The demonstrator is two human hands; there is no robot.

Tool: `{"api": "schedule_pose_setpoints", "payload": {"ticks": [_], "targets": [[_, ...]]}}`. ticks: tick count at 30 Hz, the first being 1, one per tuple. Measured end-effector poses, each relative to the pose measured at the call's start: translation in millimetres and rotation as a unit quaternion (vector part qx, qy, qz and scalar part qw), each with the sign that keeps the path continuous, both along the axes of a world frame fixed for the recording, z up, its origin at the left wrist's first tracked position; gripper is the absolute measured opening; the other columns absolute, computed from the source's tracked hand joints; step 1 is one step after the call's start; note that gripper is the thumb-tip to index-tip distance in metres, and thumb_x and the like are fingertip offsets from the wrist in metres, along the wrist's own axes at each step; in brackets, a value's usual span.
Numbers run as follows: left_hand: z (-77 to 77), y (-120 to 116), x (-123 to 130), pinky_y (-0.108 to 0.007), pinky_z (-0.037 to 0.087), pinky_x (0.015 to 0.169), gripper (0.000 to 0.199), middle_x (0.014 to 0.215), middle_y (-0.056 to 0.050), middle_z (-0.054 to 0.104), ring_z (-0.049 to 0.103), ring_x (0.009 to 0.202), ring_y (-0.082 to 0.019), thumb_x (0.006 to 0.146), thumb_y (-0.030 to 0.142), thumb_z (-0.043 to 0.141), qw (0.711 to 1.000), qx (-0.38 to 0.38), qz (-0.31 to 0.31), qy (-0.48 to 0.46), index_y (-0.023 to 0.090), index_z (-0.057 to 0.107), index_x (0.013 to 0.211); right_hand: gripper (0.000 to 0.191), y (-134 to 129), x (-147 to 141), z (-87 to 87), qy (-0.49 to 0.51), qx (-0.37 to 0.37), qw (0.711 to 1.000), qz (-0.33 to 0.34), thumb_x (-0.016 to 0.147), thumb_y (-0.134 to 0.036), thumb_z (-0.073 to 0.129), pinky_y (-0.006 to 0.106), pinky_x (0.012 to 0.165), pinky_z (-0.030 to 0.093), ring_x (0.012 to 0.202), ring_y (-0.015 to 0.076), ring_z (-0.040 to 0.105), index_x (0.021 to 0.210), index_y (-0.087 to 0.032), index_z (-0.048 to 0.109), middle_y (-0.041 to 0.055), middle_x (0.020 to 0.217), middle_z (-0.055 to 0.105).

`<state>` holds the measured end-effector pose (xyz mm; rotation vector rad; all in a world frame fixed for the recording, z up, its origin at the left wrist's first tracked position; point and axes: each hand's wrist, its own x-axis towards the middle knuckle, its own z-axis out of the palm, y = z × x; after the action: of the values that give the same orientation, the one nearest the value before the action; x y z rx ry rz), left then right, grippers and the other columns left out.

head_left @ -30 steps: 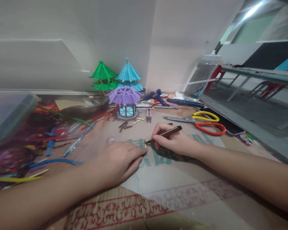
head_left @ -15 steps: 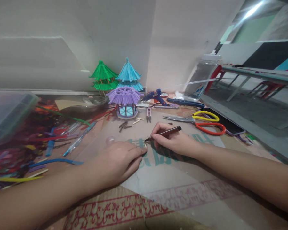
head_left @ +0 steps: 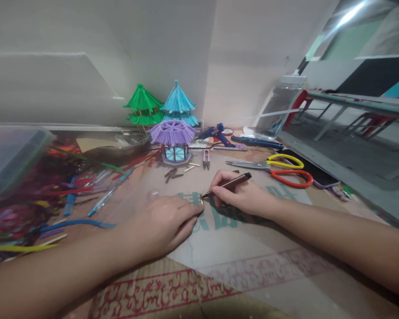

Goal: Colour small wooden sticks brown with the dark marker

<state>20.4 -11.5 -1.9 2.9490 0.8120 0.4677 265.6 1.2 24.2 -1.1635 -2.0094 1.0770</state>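
My right hand [head_left: 231, 190] grips a dark brown marker pen [head_left: 231, 182], whose tip rests at a short pale wooden stick [head_left: 201, 200]. The fingers of my left hand [head_left: 173, 219] are together, and their tips pinch or press that stick onto the sheet [head_left: 252, 257]. Just beyond my hands lie several short dark brown sticks [head_left: 177, 176] and a couple of pale ones [head_left: 194, 165]. Behind them stands a small pavilion model [head_left: 173, 137] with a purple pipe-cleaner roof.
Green [head_left: 142, 104] and light blue [head_left: 177, 102] pavilion models stand by the wall. Scissors [head_left: 269, 166], pink snips [head_left: 206, 158], a blue glue gun [head_left: 217, 133], a cutter [head_left: 257, 142], a phone [head_left: 315, 170] and a bottle [head_left: 279, 108] lie beyond my right hand. A plastic box [head_left: 16, 155] and loose pipe cleaners [head_left: 76, 223] occupy the left.
The marker tip has shifted very slightly along the stick. My left hand keeps its place, and the other things have not moved.
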Motion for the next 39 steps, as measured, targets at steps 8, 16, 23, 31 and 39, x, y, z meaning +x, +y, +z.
{"api": "schedule_pose_setpoints", "payload": {"ticks": [8,16,23,31,39], "targets": [[-0.5,0.6,0.1,-0.037,0.054,0.074,0.029,0.098,-0.005,0.075,0.072,0.085,-0.024,0.102,0.027,0.043,1.0,-0.015,0.0,-0.007,0.023,0.065,0.12,0.013,-1.6,1.0,2.9,-0.005,-0.024,0.999,0.022,0.091,-0.028,0.058,0.024,0.058,0.046,0.061,0.0127,0.061,0.083,-0.02,0.054,-0.0002,0.065,0.067],[0.1,-1.3,-0.6,-0.035,0.052,0.074,0.028,0.096,-0.005,0.075,0.071,0.085,-0.023,0.101,0.027,0.045,1.0,-0.014,0.011,-0.002,0.024,0.064,0.121,0.012,-1.2,0.8,0.4,-0.002,-0.014,1.0,0.012,0.092,-0.029,0.058,0.025,0.06,0.047,0.062,0.0127,0.061,0.085,-0.019,0.054,-0.0002,0.067,0.066],[0.6,-1.0,-0.9,-0.035,0.052,0.073,0.03,0.096,-0.005,0.075,0.071,0.086,-0.024,0.1,0.022,0.044,1.0,0.006,-0.02,0.0,0.023,0.064,0.123,0.012,-0.4,1.1,0.7,-0.001,-0.009,1.0,0.012,0.092,-0.028,0.059,0.025,0.059,0.047,0.061,0.0126,0.061,0.085,-0.019,0.054,0.0,0.067,0.067],[1.0,0.1,1.2,-0.034,0.051,0.07,0.03,0.091,-0.004,0.075,0.07,0.082,-0.023,0.101,0.023,0.042,1.0,0.01,-0.024,-0.004,0.023,0.064,0.123,0.013,-2.6,1.9,2.9,-0.004,-0.03,0.999,0.035,0.09,-0.027,0.061,0.024,0.058,0.047,0.062,0.0132,0.062,0.083,-0.019,0.054,-0.0005,0.065,0.066],[1.1,-1.0,0.3,-0.035,0.053,0.074,0.031,0.096,-0.005,0.075,0.071,0.085,-0.023,0.101,0.023,0.043,1.0,0.004,-0.02,-0.005,0.022,0.063,0.125,0.012,-0.8,0.5,0.4,-0.006,-0.006,1.0,0.005,0.093,-0.028,0.059,0.024,0.057,0.045,0.06,0.0116,0.059,0.086,-0.019,0.054,-0.001,0.067,0.066]]}}
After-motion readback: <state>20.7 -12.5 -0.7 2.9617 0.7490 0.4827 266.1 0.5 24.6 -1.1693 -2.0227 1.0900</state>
